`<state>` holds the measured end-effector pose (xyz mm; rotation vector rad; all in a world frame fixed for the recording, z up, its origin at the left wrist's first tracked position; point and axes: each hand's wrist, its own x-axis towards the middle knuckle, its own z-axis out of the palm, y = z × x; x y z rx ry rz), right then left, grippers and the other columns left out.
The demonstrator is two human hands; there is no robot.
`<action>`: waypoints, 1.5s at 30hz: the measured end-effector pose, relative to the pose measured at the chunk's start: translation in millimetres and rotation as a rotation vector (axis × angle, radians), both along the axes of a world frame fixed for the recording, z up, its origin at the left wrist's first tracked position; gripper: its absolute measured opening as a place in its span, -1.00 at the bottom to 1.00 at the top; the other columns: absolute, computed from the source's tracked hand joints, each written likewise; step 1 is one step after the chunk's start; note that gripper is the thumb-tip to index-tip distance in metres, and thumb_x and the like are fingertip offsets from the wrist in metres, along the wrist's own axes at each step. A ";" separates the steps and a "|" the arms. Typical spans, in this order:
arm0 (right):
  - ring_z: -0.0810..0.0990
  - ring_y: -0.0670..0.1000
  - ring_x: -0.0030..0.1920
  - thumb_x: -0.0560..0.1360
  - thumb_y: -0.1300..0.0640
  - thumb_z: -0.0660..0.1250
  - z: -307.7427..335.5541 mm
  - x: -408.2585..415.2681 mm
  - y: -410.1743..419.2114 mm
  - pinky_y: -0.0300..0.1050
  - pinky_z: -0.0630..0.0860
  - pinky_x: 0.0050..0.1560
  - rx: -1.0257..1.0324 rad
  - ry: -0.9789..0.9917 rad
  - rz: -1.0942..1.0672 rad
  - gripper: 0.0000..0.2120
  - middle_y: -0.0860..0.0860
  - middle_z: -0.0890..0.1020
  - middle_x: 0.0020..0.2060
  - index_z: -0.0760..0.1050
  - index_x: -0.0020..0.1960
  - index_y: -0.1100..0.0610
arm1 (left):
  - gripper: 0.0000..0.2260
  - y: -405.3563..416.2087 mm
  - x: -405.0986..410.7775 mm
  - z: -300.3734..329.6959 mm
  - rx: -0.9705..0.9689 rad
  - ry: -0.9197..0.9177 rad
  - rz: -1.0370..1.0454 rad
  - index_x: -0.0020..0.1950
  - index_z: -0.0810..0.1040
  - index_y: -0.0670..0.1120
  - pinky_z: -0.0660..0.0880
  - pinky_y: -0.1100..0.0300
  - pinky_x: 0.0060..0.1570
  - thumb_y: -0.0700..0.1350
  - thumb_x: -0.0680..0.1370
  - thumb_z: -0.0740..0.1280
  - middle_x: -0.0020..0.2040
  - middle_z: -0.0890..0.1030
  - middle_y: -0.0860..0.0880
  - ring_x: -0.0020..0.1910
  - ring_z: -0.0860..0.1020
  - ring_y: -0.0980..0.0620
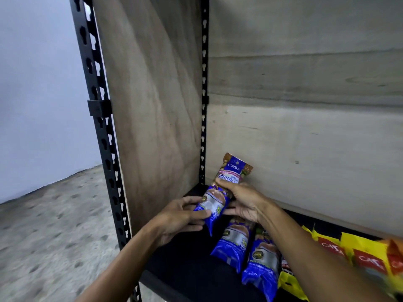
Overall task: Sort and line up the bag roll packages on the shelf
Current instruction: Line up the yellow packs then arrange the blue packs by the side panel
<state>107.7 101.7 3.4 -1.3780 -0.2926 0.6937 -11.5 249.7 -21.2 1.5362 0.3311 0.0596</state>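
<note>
A: What's nearest?
B: Two blue packages (pixel 250 253) lying side by side on the black shelf (pixel 181 262), yellow packages (pixel 357 256) to their right.
A: And the hands?
B: Left hand (pixel 176 216) and right hand (pixel 244 201) each keep a closed grip on a third blue package (pixel 220 192), held tilted near the back corner.

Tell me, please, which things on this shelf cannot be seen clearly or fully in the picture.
- Held blue package, head view: its middle print is covered by the left hand and right hand.
- Second blue package: its top is hidden behind the right hand.
- Yellow package: mostly covered by the right forearm.
- Yellow and red packages: blurred and cut off by the right edge.
- Black shelf board: its front is cut off by the bottom edge.
</note>
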 end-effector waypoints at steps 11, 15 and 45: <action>0.66 0.05 -0.24 0.57 0.14 0.37 -3.5 35.5 14.7 -0.02 0.64 -0.20 -0.411 -0.307 -0.180 -0.77 0.15 0.68 -0.19 0.54 0.11 0.29 | -0.67 19.5 -25.3 -29.1 0.212 0.076 0.000 0.18 0.57 0.02 0.52 0.32 -0.19 -0.05 0.45 0.51 -0.21 0.68 0.10 -0.26 0.56 0.19; 0.66 0.14 -0.01 0.56 0.10 0.38 -3.4 41.0 16.5 0.05 0.59 0.10 -0.680 -0.503 -0.134 -0.76 0.18 0.69 -0.01 0.61 0.07 0.28 | -0.66 17.6 -23.7 -31.1 0.274 0.093 -0.039 0.23 0.58 -0.02 0.46 0.39 -0.27 -0.04 0.47 0.48 -0.11 0.71 0.08 -0.28 0.61 0.30; 0.30 0.19 0.41 0.58 -0.18 0.21 2.5 -51.7 -80.9 0.08 0.39 0.31 -1.145 -0.802 -0.094 -0.47 0.16 0.31 0.41 0.31 0.46 0.07 | -0.39 -13.6 21.8 -12.9 0.708 0.055 -0.152 0.47 0.27 0.30 0.49 0.00 0.27 0.39 0.45 0.24 0.40 0.46 0.02 0.20 0.56 0.09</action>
